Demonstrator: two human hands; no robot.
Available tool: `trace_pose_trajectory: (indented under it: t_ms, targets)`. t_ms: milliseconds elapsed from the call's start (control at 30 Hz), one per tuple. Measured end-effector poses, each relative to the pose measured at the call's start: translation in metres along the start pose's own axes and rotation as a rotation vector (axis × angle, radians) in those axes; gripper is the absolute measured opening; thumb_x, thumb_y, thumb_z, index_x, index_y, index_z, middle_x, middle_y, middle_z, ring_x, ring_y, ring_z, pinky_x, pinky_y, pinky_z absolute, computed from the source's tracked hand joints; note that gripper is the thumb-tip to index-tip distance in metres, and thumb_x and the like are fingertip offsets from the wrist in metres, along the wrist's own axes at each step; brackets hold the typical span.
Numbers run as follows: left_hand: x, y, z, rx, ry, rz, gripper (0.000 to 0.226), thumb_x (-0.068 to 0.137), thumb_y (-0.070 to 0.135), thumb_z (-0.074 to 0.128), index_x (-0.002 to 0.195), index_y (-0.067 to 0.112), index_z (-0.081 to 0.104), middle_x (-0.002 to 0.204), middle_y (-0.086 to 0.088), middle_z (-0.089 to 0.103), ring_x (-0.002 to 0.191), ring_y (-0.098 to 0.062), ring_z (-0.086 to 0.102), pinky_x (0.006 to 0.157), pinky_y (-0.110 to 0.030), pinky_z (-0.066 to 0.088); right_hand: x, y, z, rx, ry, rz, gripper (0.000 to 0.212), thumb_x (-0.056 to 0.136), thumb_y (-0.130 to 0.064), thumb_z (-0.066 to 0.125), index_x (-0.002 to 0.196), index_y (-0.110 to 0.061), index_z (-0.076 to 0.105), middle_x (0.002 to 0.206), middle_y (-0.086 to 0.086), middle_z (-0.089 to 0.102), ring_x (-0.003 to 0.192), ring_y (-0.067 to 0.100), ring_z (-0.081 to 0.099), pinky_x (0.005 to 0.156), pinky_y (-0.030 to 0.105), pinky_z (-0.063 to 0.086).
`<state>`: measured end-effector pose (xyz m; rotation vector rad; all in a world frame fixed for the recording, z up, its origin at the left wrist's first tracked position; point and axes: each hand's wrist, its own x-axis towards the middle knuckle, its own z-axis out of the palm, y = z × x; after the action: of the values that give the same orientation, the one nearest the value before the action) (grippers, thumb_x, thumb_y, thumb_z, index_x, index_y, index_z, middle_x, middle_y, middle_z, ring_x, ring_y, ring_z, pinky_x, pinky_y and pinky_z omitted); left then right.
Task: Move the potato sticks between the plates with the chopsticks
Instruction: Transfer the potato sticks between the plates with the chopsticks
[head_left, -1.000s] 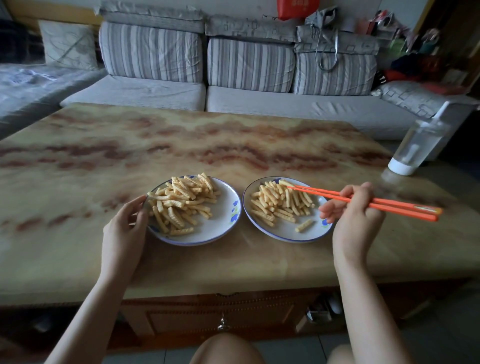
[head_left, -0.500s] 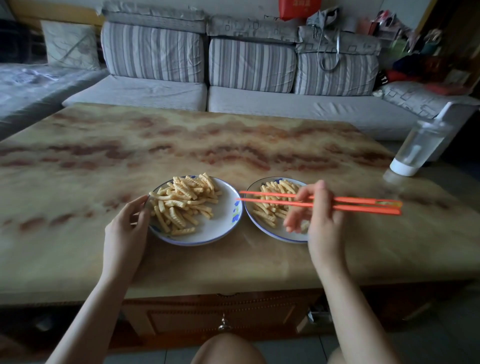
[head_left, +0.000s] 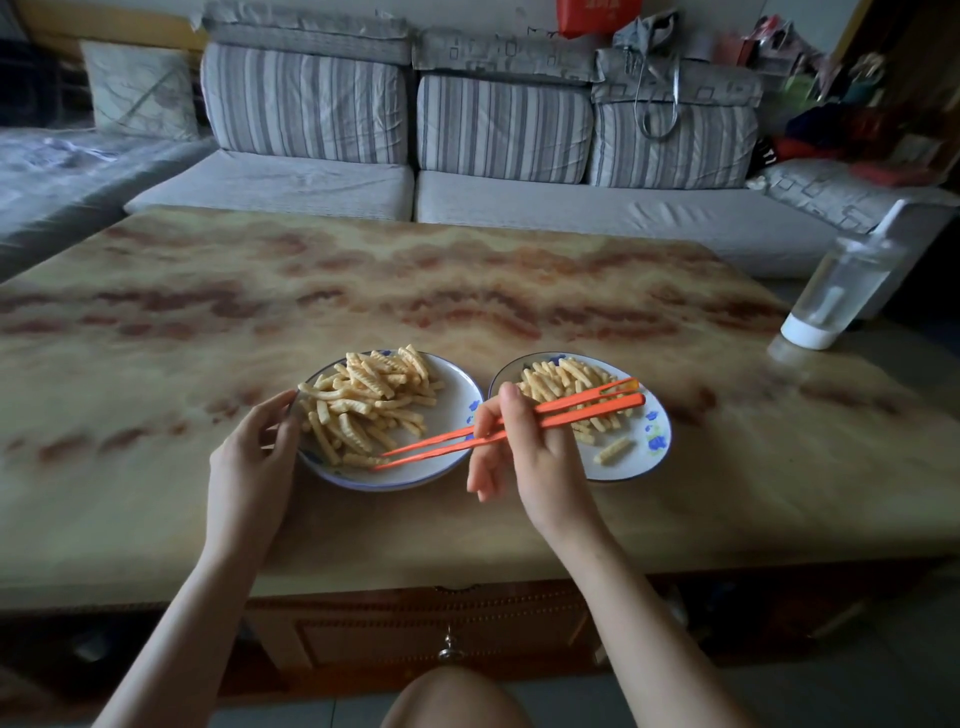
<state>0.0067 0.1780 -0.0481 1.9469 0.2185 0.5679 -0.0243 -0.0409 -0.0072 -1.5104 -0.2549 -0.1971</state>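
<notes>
Two white plates with blue flowers sit side by side near the table's front edge. The left plate (head_left: 457, 415) carries a heap of crinkled potato sticks (head_left: 369, 400); the right plate (head_left: 657, 441) carries a smaller heap (head_left: 566, 384) and one loose stick. My right hand (head_left: 524, 457) grips the orange chopsticks (head_left: 582, 408) between the plates. Their tips rest at the near edge of the left heap, touching a stick there. My left hand (head_left: 254, 457) pinches the left plate's rim at its left side.
The marbled table (head_left: 467, 291) stretches far back toward a grey striped sofa (head_left: 519, 208). A clear water bottle (head_left: 836, 291) with a white base stands at the table's right edge. My knee (head_left: 452, 701) shows below the table front.
My right hand has swung the chopsticks leftward from over the right plate, and their tips now dip into the left plate. My left hand has stayed on the left plate's rim.
</notes>
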Motion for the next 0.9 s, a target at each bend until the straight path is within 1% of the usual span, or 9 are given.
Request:
trace_pose_trajectory:
  t_ms: [67, 167, 267, 367, 500, 600, 733, 900]
  targets:
    - [0.000, 0.000, 0.000, 0.003, -0.002, 0.000, 0.028, 0.094, 0.025, 0.054, 0.120, 0.020, 0.064, 0.098, 0.009, 0.062, 0.092, -0.005, 0.057, 0.078, -0.021, 0.037, 0.000, -0.001, 0.000, 0.000, 0.050, 0.003, 0.045, 0.103, -0.032, 0.031, 0.069, -0.008, 0.050, 0.043, 0.012, 0.053, 0.034, 0.019, 0.049, 0.037, 0.021, 0.037]
    - [0.000, 0.000, -0.001, 0.010, -0.003, 0.002, 0.028, 0.094, 0.024, 0.054, 0.120, 0.020, 0.064, 0.099, 0.010, 0.062, 0.092, -0.004, 0.056, 0.077, -0.020, 0.037, -0.001, -0.006, -0.004, 0.015, 0.139, 0.000, 0.044, 0.103, -0.026, 0.030, 0.068, -0.005, 0.047, 0.041, 0.013, 0.049, 0.032, 0.018, 0.048, 0.036, 0.019, 0.035]
    - [0.000, -0.001, -0.001, 0.010, -0.007, -0.001, 0.028, 0.095, 0.025, 0.054, 0.120, 0.020, 0.064, 0.100, 0.009, 0.062, 0.092, -0.004, 0.056, 0.077, -0.019, 0.037, -0.002, -0.014, -0.016, 0.040, 0.243, -0.009, 0.045, 0.103, -0.027, 0.029, 0.067, -0.007, 0.048, 0.039, 0.011, 0.050, 0.032, 0.020, 0.047, 0.039, 0.024, 0.036]
    - [0.001, -0.003, -0.001, 0.015, -0.009, 0.001, 0.029, 0.094, 0.026, 0.054, 0.121, 0.020, 0.065, 0.101, 0.009, 0.063, 0.093, -0.004, 0.057, 0.077, -0.019, 0.037, 0.001, -0.021, -0.035, 0.079, 0.418, -0.068, 0.046, 0.104, -0.025, 0.029, 0.065, -0.009, 0.047, 0.037, 0.007, 0.050, 0.031, 0.020, 0.046, 0.037, 0.022, 0.036]
    - [0.000, -0.002, -0.001, 0.013, -0.007, 0.001, 0.028, 0.094, 0.026, 0.054, 0.120, 0.021, 0.064, 0.100, 0.008, 0.064, 0.092, -0.003, 0.056, 0.074, -0.016, 0.036, 0.005, -0.027, -0.065, 0.048, 0.693, -0.129, 0.042, 0.104, -0.022, 0.028, 0.067, -0.010, 0.045, 0.035, 0.004, 0.049, 0.029, 0.016, 0.045, 0.032, 0.016, 0.030]
    - [0.000, -0.002, -0.001, 0.012, -0.011, 0.006, 0.029, 0.094, 0.025, 0.054, 0.121, 0.020, 0.064, 0.101, 0.006, 0.064, 0.093, -0.004, 0.057, 0.076, -0.020, 0.037, 0.006, -0.029, -0.084, 0.039, 0.845, -0.177, 0.041, 0.103, -0.022, 0.029, 0.067, -0.011, 0.044, 0.035, 0.004, 0.050, 0.030, 0.017, 0.046, 0.034, 0.017, 0.031]
    - [0.001, -0.004, -0.001, 0.021, -0.011, 0.008, 0.029, 0.095, 0.025, 0.054, 0.121, 0.019, 0.064, 0.100, 0.006, 0.064, 0.093, -0.005, 0.057, 0.077, -0.021, 0.037, 0.006, -0.025, -0.096, -0.022, 0.933, -0.188, 0.040, 0.103, -0.025, 0.029, 0.068, -0.012, 0.045, 0.037, 0.005, 0.053, 0.032, 0.018, 0.048, 0.036, 0.019, 0.032]
    - [0.001, -0.003, -0.001, 0.021, -0.011, 0.011, 0.029, 0.094, 0.027, 0.055, 0.120, 0.019, 0.065, 0.099, 0.006, 0.064, 0.092, -0.006, 0.057, 0.077, -0.022, 0.038, 0.006, -0.015, -0.095, -0.128, 0.917, -0.176, 0.040, 0.102, -0.028, 0.032, 0.068, -0.011, 0.047, 0.042, 0.009, 0.054, 0.035, 0.021, 0.049, 0.036, 0.021, 0.034]
